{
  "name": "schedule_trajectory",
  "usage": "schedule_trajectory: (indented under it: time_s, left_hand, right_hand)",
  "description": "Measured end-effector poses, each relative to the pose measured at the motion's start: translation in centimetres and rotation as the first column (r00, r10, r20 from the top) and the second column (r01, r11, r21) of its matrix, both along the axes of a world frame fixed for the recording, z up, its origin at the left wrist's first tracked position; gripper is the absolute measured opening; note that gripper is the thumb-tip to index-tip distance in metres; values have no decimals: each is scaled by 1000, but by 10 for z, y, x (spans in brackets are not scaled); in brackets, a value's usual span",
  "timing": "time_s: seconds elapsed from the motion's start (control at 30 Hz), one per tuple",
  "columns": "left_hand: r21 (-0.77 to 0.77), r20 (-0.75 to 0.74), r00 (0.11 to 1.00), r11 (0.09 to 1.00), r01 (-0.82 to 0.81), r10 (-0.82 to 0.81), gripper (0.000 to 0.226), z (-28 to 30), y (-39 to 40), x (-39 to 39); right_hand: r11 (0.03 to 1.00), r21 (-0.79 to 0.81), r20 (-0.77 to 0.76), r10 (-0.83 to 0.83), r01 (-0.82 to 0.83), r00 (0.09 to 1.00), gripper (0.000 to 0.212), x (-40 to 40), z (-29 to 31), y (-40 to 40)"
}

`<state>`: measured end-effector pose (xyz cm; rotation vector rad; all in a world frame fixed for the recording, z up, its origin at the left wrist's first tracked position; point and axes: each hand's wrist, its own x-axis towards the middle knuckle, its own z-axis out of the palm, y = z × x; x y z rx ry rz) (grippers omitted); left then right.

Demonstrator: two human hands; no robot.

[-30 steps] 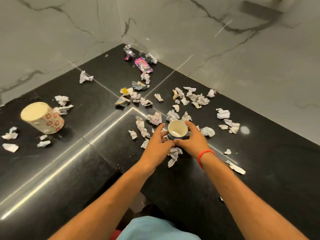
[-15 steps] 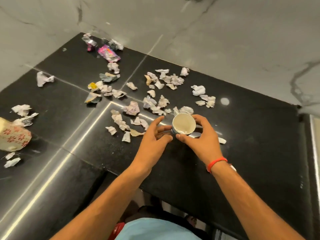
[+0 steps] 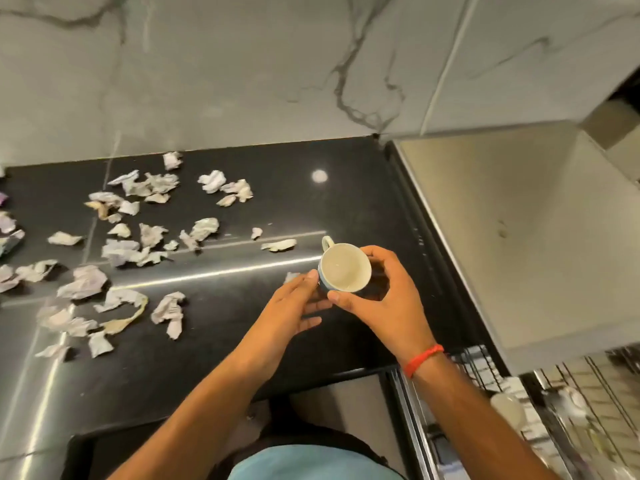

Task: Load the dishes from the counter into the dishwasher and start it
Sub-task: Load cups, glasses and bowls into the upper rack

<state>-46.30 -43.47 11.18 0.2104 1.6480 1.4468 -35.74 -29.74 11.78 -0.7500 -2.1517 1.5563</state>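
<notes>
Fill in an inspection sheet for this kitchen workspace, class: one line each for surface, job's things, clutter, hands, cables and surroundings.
Surface: glossy black stone counter, with bright light streaks.
Job's things: small pale blue ceramic cup with cream inside, upright, looks empty, handle pointing away from the person; wire dishwasher rack at lower right, blurred, holding a few pale items.
Clutter: many crumpled paper scraps strewn over the counter's left half.
Hands: right hand grips the cup from its right side; left hand has straight fingers touching the cup's left side.
Cables: nothing seen.
Surroundings: grey veined marble wall behind; beige panel right of the counter.
</notes>
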Motion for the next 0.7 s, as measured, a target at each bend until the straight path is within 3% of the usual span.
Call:
schedule_trajectory:
  time_s: [0.1, 0.37, 0.7]
  left_hand:
    - [-1, 20, 999, 999, 50, -50, 32, 8, 24, 35]
    - [27, 167, 959, 973, 229, -231, 48, 1, 77, 123]
    - [-16, 319, 850, 894, 448, -420, 56, -13, 152, 228]
  right_hand:
    - [997, -20, -1, -77, 77, 997, 67, 43, 3, 13]
    - [954, -112, -38, -285, 279, 958, 68, 159, 4, 34]
    - [847, -150, 0, -515, 509, 857, 69, 286, -19, 54]
